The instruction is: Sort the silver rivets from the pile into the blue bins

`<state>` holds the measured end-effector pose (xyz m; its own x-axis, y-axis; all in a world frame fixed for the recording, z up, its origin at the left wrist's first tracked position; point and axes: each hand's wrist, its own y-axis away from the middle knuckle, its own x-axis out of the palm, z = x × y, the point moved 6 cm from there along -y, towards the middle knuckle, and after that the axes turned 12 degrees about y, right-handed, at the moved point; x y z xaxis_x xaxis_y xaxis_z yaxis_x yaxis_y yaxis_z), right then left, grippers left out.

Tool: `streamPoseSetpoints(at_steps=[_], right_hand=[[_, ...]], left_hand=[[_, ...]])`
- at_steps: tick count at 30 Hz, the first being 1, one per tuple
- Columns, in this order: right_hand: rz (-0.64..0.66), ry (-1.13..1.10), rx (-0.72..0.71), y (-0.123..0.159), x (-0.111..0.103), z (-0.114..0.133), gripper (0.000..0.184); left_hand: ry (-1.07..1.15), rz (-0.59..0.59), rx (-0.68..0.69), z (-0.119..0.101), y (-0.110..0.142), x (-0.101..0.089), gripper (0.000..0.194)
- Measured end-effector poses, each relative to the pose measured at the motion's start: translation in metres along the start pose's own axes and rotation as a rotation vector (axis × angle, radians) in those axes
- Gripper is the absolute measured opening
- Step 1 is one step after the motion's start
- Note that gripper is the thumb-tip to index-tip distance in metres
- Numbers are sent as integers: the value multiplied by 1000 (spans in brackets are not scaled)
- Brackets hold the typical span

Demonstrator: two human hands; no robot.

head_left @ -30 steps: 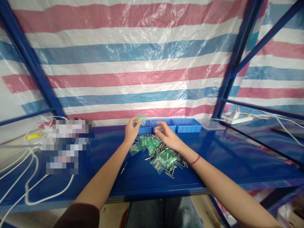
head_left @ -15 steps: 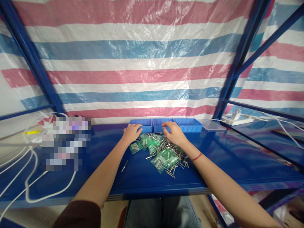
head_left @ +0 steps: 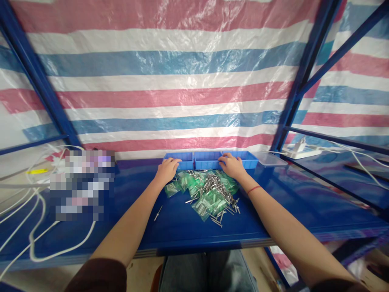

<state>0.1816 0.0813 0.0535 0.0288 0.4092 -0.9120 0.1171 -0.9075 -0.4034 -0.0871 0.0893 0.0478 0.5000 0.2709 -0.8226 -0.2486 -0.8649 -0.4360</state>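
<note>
Three blue plastic bins stand in a row: a left bin (head_left: 186,164), a middle bin (head_left: 206,163) and a right bin (head_left: 249,163). My left hand (head_left: 167,168) rests at the front left corner of the left bin, its fingers extended over the rim. At the junction of the middle and right bins is my right hand (head_left: 232,165), fingers loosely bent and apart over the front walls. No held object shows in either hand. In front of the bins lies a heap of loose blind rivets (head_left: 214,182) mixed with small green-tinted clear bags (head_left: 209,204) of metal pieces.
A single rivet (head_left: 158,213) lies apart on the blue tabletop (head_left: 182,231). White cables (head_left: 42,227) and a blurred-out pile (head_left: 82,182) occupy the left side. To the right are a clear plastic lid (head_left: 272,159) and a white power strip (head_left: 302,151).
My right hand has moved right, from over the middle bin to where it meets the right bin. My left hand stays at the left bin. The view has shifted slightly.
</note>
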Motion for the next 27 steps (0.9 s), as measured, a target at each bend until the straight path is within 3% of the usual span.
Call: streamPoseSetpoints(at_steps=[10, 13, 15, 17, 20, 21, 24, 27], right_hand=[[41, -30, -21, 2, -3, -3, 30], [-62, -70, -3, 8, -18, 4, 33], [-212, -94, -62, 18, -40, 24, 36], [-304, -165, -289, 34, -60, 63, 31], [-153, -260, -831, 67, -69, 138, 25], [-117, -260, -934, 76, -69, 157, 26], [-117, -169, -975, 80, -61, 192, 35], [-115, -15, -910, 71, -49, 207, 25]], left_hand=[[21, 28, -3, 0, 0, 0, 35], [24, -16, -29, -2, 0, -4, 35], [27, -98, -34, -3, 0, -11, 37], [40, -189, -27, -2, 0, -20, 39], [72, -277, -16, 5, -1, -31, 39], [82, -296, -14, 8, -1, -34, 39], [121, -334, -4, 16, 1, -37, 39], [166, -334, 25, 15, 2, -36, 37]])
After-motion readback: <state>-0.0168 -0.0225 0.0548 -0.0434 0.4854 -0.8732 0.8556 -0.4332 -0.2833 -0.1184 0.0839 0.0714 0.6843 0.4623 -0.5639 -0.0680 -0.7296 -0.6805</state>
